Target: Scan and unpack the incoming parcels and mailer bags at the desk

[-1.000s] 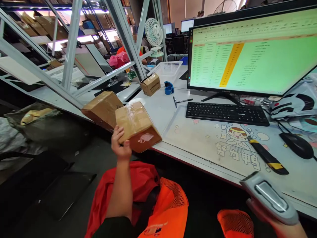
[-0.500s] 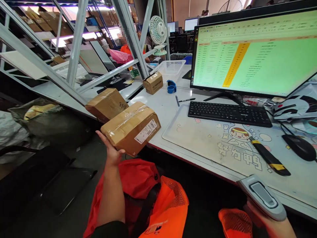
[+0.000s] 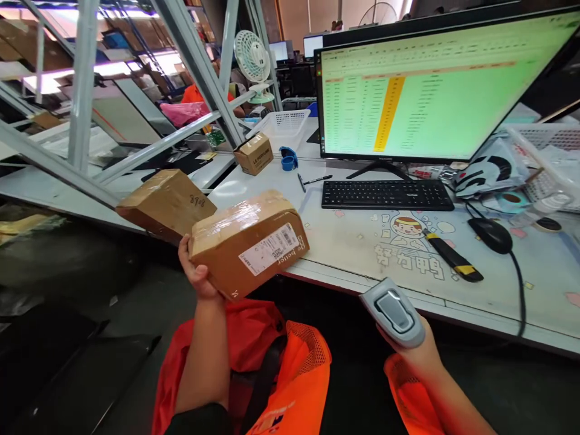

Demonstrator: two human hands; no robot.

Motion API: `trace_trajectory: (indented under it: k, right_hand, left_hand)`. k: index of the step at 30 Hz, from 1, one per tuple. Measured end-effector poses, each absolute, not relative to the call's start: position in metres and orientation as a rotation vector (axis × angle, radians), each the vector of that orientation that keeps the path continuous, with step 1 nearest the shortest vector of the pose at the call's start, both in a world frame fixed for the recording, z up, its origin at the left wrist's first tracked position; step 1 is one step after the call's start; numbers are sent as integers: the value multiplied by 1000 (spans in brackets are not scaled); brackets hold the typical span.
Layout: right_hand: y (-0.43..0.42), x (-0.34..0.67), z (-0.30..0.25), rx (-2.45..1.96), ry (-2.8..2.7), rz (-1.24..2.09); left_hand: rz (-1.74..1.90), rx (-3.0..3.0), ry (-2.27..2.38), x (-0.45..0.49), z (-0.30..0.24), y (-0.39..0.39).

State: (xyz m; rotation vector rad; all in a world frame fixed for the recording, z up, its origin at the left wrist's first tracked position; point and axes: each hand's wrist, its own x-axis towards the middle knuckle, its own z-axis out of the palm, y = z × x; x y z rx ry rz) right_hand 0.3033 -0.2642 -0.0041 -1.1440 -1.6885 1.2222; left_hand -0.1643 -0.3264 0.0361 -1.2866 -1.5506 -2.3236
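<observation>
Holding: left hand [image 3: 202,281], carton [image 3: 249,238]; right hand [image 3: 425,350], forearm [image 3: 453,393] angled inward, scanner [image 3: 395,312]

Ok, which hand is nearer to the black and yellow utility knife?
Right. The right hand, holding the grey handheld scanner, is on the near side of the knife; the left hand, holding the taped brown cardboard box, is farther off to its left.

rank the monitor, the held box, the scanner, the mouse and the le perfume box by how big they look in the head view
1. Monitor
2. Held box
3. Scanner
4. Mouse and LE PERFUME box: too alike to rank, the box being farther off
</observation>
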Motion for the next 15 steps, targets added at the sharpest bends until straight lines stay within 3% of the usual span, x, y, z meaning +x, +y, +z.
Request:
trace_trajectory:
  k: [3,8,15]
  right_hand:
    - [-265,293,13,-1053,-1762,1213]
    - [-265,286,28,-1033,-1775,1195]
    - [-265,360,17,-1307,-1383,1204]
  left_hand:
    - [-2397,-1435,-1488,-125,50,-314]
    - [-2200,-1662,-1463,-78,60,-291]
    - [-2229,-1613,-1516,-92,45,-284]
